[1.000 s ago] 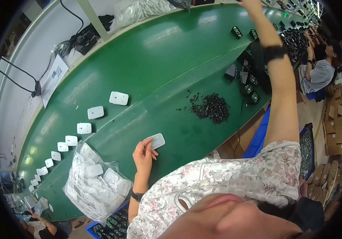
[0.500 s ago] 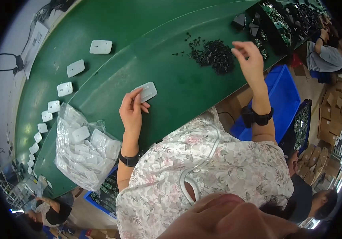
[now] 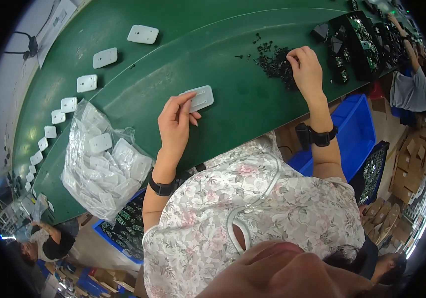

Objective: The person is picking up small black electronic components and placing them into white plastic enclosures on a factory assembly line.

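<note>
My left hand (image 3: 176,121) is closed on the near-left edge of a pale white plastic cover (image 3: 203,98), a flat rounded rectangle with small holes. The thumb and forefinger lie over its edge, and the cover is at or just above the green table. At the right edge of a pile of small black parts (image 3: 275,63) is my right hand (image 3: 306,72), its thumb and forefinger pinched together. Whatever they hold, if anything, is hidden. Both wrists wear black bands.
A clear bag (image 3: 105,169) of white covers lies left of my left arm. Several white covers (image 3: 105,58) form a curved row along the table's (image 3: 233,119) far left. Black bins (image 3: 354,44) with circuit boards stand far right. A blue crate (image 3: 354,129) sits below the table edge.
The view has shifted a little. My right hand has come in over the pile's edge, and its fingers have closed from apart to a pinch. My left hand keeps hold of the cover.
</note>
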`<action>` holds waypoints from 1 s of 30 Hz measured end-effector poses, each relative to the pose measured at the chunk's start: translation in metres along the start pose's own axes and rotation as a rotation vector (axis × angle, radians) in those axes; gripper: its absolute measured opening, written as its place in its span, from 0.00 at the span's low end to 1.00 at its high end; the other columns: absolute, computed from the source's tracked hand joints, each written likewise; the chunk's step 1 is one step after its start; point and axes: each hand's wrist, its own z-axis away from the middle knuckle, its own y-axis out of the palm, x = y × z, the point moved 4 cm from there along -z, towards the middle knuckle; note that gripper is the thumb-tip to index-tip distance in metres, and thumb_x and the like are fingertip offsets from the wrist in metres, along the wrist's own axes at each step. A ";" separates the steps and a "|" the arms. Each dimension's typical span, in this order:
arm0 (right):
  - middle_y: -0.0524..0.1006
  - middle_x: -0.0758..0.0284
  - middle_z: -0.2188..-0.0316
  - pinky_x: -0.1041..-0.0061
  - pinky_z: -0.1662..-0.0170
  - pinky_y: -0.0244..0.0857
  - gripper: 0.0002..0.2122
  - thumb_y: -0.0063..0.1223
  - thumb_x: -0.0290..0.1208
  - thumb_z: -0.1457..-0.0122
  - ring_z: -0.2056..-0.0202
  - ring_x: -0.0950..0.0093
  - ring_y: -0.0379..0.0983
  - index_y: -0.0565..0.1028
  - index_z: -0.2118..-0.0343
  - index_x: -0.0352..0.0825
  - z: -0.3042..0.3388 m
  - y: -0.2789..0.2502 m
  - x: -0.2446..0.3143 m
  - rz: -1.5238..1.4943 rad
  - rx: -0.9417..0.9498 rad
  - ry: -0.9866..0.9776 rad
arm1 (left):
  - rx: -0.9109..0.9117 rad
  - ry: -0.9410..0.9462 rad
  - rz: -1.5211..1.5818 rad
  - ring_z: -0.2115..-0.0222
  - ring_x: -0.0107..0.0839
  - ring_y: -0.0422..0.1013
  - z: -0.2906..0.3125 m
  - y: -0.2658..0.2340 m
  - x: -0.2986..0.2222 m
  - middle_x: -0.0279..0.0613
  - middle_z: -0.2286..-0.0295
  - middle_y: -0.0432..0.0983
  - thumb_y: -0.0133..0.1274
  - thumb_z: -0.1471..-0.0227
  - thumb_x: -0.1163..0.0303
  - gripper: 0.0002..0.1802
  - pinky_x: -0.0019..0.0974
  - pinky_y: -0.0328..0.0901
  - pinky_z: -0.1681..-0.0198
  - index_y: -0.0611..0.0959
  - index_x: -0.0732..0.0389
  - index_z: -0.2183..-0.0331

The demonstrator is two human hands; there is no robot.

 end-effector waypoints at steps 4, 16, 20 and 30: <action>0.70 0.70 0.77 0.77 0.70 0.62 0.04 0.56 0.27 0.48 0.75 0.75 0.68 0.75 0.71 0.34 -0.013 -0.009 0.026 -0.065 -0.022 0.001 | -0.020 0.022 -0.042 0.78 0.24 0.71 -0.005 0.000 -0.007 0.42 0.68 0.71 0.44 0.43 0.81 0.10 0.22 0.64 0.79 0.79 0.67 0.61; 0.71 0.75 0.74 0.88 0.69 0.57 0.03 0.54 0.25 0.43 0.73 0.87 0.64 0.73 0.69 0.32 0.007 0.043 0.155 -1.327 0.687 0.351 | -0.141 0.097 -0.058 0.81 0.24 0.71 -0.011 0.006 -0.024 0.40 0.73 0.71 0.49 0.49 0.82 0.09 0.26 0.64 0.82 0.79 0.64 0.64; 0.70 0.75 0.73 0.88 0.69 0.57 0.03 0.55 0.24 0.44 0.73 0.87 0.63 0.73 0.70 0.31 0.007 0.050 0.165 -1.192 0.704 0.230 | -0.140 0.146 -0.136 0.82 0.24 0.71 -0.008 -0.003 -0.019 0.40 0.72 0.72 0.50 0.49 0.82 0.08 0.26 0.65 0.82 0.80 0.64 0.65; 0.67 0.75 0.78 0.84 0.76 0.53 0.04 0.56 0.24 0.46 0.78 0.86 0.58 0.73 0.74 0.31 -0.002 0.047 0.192 -0.740 0.479 -0.106 | -0.180 -0.199 0.283 0.70 0.29 0.76 -0.003 -0.014 0.008 0.43 0.70 0.75 0.47 0.46 0.81 0.08 0.28 0.71 0.65 0.73 0.70 0.61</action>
